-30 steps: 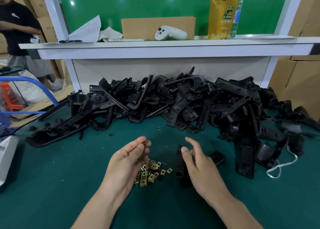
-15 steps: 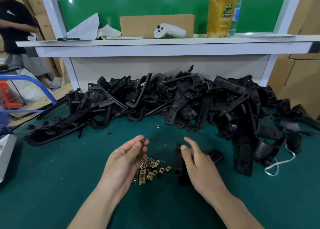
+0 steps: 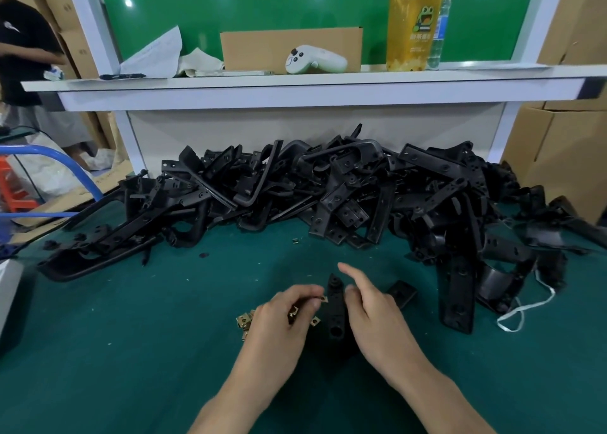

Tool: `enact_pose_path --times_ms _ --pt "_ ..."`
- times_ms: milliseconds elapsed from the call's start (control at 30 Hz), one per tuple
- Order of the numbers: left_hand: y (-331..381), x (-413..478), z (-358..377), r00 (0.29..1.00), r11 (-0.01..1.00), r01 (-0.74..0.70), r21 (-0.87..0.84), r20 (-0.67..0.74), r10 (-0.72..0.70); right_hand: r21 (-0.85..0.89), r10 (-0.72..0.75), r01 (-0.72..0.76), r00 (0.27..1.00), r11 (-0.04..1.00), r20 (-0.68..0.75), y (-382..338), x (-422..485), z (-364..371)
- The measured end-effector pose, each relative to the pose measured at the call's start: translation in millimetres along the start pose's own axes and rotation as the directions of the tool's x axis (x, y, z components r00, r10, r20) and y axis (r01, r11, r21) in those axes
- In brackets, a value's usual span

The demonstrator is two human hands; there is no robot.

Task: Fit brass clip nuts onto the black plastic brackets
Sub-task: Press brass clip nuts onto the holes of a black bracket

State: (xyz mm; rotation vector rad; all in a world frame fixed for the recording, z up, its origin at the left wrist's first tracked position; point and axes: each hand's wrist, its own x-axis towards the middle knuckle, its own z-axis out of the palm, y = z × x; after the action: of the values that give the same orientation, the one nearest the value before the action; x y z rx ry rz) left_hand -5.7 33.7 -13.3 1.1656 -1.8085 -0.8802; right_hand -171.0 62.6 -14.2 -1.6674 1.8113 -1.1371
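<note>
- The left hand [image 3: 282,315] has swung in from above the loose nuts and now sits right up against the left edge of the black plastic bracket [image 3: 336,312]. A moment ago there was a gap between them.
- Its thumb and forefinger are pinched narrowly on a brass clip nut [image 3: 324,299], which touches the bracket's left edge near its far end.
- The bracket lies lengthwise on the green mat [image 3: 131,335], directly between the two hands.
- The right hand [image 3: 374,312] is on the bracket's right side, with the thumb against that edge and the index finger [image 3: 348,269] stretched straight out past the far end. Its other fingers are hidden, so I cannot tell whether it grips.
- A small heap of clip nuts [image 3: 244,322] lies just left of the bracket, partly under the left hand.
- One stray nut [image 3: 295,241] lies beyond the bracket.
- A small black piece [image 3: 401,294] sits just right of the bracket.
- A big pile of brackets [image 3: 328,190] is heaped well beyond the bracket.
- A white controller [image 3: 315,60] rests on the shelf above that pile.
</note>
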Motion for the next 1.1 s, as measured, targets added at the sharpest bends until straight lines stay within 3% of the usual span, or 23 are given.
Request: enact_pose_path --times_ms 300,1100 --pt "0.7 1.8 -1.4 0.998 1.000 -0.009 -0.029 -0.059 0.007 0.002 -0.018 0.018 1.000 1.000 0.023 0.1 -0.3 0.9" --pt "5.0 -0.8 -5.2 1.000 0.993 -0.009 -0.118 -0.019 0.007 0.021 -0.073 0.072 0.995 0.997 0.068 1.2 -0.6 0.9"
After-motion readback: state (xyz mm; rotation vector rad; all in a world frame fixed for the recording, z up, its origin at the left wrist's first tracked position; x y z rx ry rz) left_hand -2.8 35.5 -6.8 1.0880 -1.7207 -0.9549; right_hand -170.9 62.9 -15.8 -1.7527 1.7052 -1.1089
